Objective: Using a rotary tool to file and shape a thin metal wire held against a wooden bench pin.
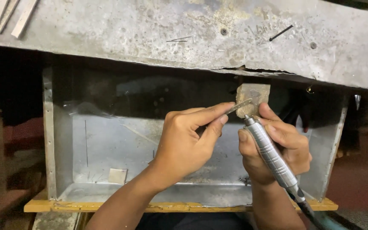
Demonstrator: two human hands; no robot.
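Head view, left hand (pixel 188 140) pinching thin metal strip (pixel 238 106), right hand (pixel 277 147) gripping rotary handpiece (pixel 271 155), tip at strip.

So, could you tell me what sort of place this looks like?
Probably a jeweller's or metalworker's bench. The right hand holds a rotary handpiece against a small metal strip pinched in the left hand, braced on a worn wooden peg above a sheet-metal catch tray.
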